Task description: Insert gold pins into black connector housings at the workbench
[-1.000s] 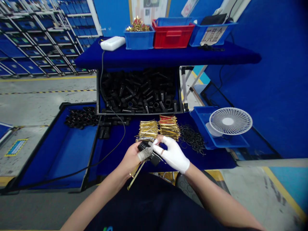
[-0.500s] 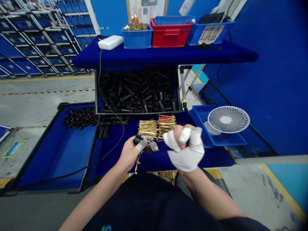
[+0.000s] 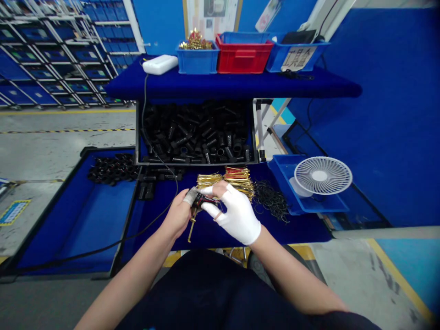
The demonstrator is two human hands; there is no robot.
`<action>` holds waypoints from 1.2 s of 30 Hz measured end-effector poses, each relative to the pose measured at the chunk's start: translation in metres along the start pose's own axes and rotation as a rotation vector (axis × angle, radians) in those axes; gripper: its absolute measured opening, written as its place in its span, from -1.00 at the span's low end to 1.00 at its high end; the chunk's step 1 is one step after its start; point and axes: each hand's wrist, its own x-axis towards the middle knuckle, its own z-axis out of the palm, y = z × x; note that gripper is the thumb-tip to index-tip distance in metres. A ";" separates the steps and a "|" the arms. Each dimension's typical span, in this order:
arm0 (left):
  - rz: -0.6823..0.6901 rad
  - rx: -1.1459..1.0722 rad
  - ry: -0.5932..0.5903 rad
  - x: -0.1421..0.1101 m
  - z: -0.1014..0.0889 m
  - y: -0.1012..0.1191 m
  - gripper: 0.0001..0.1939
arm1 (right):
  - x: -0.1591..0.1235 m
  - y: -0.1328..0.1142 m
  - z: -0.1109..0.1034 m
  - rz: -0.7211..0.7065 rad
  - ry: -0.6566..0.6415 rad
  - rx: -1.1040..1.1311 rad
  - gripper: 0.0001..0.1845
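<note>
In the head view, my left hand [image 3: 179, 211], with tape on its thumb, is closed around a small black cylindrical part [image 3: 202, 200]. A thin gold metal strip [image 3: 191, 230] hangs below that part. My right hand [image 3: 239, 214], in a white fingerless glove with wrapped fingertips, closes its thumb and fingers on the part's right end, where red and dark wires show. The exact grip is partly hidden. Just behind the hands lie a bundle of gold strips [image 3: 209, 179] and another with red wires [image 3: 237, 174]. Thin black rings [image 3: 272, 200] lie in a heap to the right.
A tray of black cylinders [image 3: 195, 133] stands at the back under a shelf [image 3: 233, 85] bearing blue and red bins. At left is a blue tray [image 3: 92, 220] with black parts; a cable crosses it. A white fan [image 3: 323, 175] sits in a blue bin at right.
My right hand has moved left and down from above the ring heap onto the black part, uncovering the rings. My left hand still holds the part, shifted slightly left.
</note>
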 end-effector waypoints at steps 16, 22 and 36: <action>0.362 0.102 -0.118 -0.018 0.033 0.021 -0.36 | 0.001 0.016 -0.015 0.231 0.234 0.202 -0.77; 0.291 0.070 -0.281 -0.022 0.034 0.016 -0.34 | 0.005 0.005 -0.025 0.134 0.275 0.057 -0.82; 0.305 0.030 -0.036 -0.023 0.029 0.029 -0.52 | 0.010 0.007 0.023 0.464 0.234 0.889 -0.65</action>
